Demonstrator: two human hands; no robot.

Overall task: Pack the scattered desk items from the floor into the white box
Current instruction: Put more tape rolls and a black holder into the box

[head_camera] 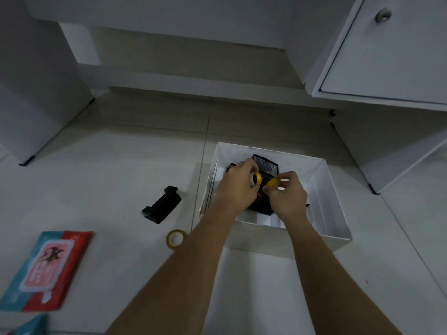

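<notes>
The white box (333,206) stands open on the floor tiles, with a black mesh organizer (266,164) inside it. Both my hands are over the box. My left hand (238,187) grips a yellow tape roll (257,179). My right hand (287,194) pinches a second yellow roll (273,182), mostly hidden by my fingers. On the floor left of the box lie a black stapler-like item (162,205), a clear tape roll (175,238) and a red and teal wipes pack (48,269).
White cabinets stand behind the box: a cupboard door with a round knob (383,15) at the upper right, a white panel (36,93) at the left. A second teal pack (31,325) peeks in at the bottom left corner.
</notes>
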